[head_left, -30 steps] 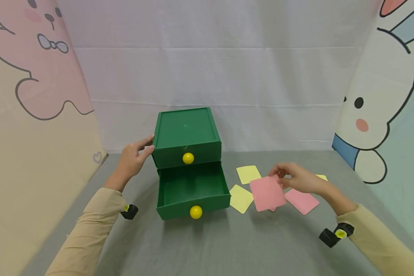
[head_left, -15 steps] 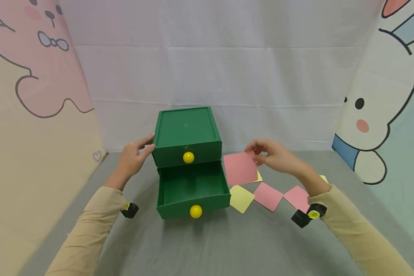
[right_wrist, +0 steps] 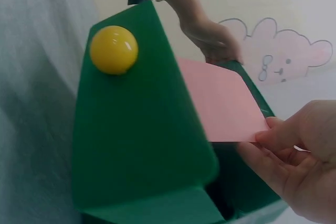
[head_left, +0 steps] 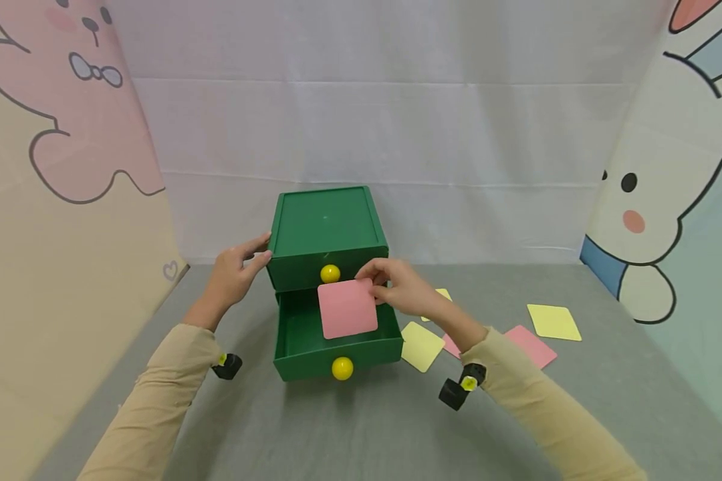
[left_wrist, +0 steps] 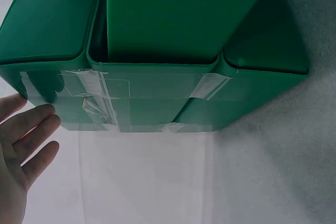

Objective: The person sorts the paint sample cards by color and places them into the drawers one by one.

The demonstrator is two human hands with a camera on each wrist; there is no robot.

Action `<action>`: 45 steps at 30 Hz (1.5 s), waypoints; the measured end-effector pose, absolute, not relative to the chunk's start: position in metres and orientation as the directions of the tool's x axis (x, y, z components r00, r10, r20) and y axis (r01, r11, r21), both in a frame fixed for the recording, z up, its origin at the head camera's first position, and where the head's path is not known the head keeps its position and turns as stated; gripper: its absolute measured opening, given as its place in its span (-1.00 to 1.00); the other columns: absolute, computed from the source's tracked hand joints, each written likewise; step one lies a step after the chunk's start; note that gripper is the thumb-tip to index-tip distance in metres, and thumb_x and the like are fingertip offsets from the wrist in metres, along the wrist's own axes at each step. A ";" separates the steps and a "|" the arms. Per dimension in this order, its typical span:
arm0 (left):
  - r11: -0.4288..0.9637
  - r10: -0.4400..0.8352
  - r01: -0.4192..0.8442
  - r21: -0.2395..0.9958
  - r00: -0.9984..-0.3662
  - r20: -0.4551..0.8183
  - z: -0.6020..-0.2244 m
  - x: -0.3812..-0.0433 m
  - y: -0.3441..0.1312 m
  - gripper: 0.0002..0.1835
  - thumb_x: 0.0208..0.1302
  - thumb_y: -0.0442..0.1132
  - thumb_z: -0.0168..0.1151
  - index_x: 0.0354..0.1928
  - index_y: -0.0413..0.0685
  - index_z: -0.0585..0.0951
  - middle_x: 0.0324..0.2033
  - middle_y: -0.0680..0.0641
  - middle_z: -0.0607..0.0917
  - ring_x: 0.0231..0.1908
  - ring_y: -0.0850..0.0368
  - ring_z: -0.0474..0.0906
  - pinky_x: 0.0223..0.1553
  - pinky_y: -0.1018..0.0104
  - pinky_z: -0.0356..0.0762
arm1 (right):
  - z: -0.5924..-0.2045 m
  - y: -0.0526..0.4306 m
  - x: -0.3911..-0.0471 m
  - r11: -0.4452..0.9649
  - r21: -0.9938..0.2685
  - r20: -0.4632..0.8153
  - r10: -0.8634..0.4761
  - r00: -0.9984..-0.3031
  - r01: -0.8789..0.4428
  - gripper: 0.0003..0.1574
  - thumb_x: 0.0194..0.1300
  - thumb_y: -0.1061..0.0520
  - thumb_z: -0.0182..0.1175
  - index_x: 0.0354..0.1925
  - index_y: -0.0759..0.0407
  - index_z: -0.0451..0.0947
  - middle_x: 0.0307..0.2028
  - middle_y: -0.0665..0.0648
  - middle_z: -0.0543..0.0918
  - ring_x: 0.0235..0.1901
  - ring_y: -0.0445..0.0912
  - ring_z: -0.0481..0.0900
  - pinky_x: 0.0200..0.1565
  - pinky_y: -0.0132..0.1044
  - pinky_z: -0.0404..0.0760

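A green drawer cabinet (head_left: pixel 327 224) stands on the grey surface, its middle drawer (head_left: pixel 297 327) pulled out, with a yellow ball knob (head_left: pixel 342 368) in front. Over that drawer hangs a square pink card (head_left: pixel 345 310) with rounded corners. My right hand (head_left: pixel 400 287) pinches the card by its right edge, between thumb and fingers in the right wrist view. My left hand (head_left: pixel 231 270) rests on the cabinet's upper left side; the left wrist view has its fingers (left_wrist: pixel 39 135) extended along the green wall, which bears clear tape (left_wrist: pixel 94 95).
Right of the cabinet lie yellow cards (head_left: pixel 422 347) and pink cards (head_left: pixel 531 346), some partly behind the right arm. Another yellow card (head_left: pixel 555 323) is farther right. A white cloth wall (head_left: pixel 457 133) closes off the back, with printed side walls.
My right hand has carried the pink card leftward from the loose cards to above the pulled-out drawer. The left hand has stayed against the cabinet.
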State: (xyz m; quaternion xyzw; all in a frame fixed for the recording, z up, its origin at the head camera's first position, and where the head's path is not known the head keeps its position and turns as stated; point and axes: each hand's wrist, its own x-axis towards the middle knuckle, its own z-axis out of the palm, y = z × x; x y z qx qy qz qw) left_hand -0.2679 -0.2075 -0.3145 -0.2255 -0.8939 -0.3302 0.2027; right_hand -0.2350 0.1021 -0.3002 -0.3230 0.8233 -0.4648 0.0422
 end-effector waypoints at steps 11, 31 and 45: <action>0.681 0.270 0.540 0.494 -0.813 0.516 -0.313 -0.268 -0.207 -0.52 0.36 -0.13 -0.04 0.25 -0.20 0.34 -0.03 -0.34 0.55 0.00 -0.29 0.45 -0.02 -0.19 0.35 | -0.321 0.068 -0.232 0.402 -0.797 0.182 -0.552 -0.813 -0.451 -0.75 0.21 0.43 0.05 -0.14 0.30 0.52 -0.30 0.15 0.53 -0.39 -0.09 0.48 -0.38 -0.40 0.59; 0.672 0.273 0.547 0.498 -0.809 0.521 -0.314 -0.266 -0.206 -0.52 0.36 -0.14 -0.05 0.25 -0.23 0.34 -0.02 -0.34 0.55 0.02 -0.23 0.44 0.02 -0.17 0.33 | -0.336 0.036 -0.224 0.454 -0.843 0.044 -0.476 -0.879 -0.288 -0.83 0.11 0.46 0.14 -0.27 0.38 0.53 -0.46 0.14 0.49 -0.56 -0.14 0.51 -0.48 -0.39 0.60; 0.671 0.262 0.538 0.510 -0.816 0.516 -0.315 -0.267 -0.207 -0.53 0.36 -0.16 -0.04 0.25 -0.20 0.34 -0.02 -0.34 0.55 0.01 -0.24 0.44 0.01 -0.18 0.33 | -0.337 0.032 -0.224 0.545 -0.790 -0.010 -0.470 -0.883 -0.281 -0.83 0.08 0.41 0.21 -0.29 0.31 0.58 -0.48 0.08 0.52 -0.59 -0.15 0.49 -0.46 -0.41 0.56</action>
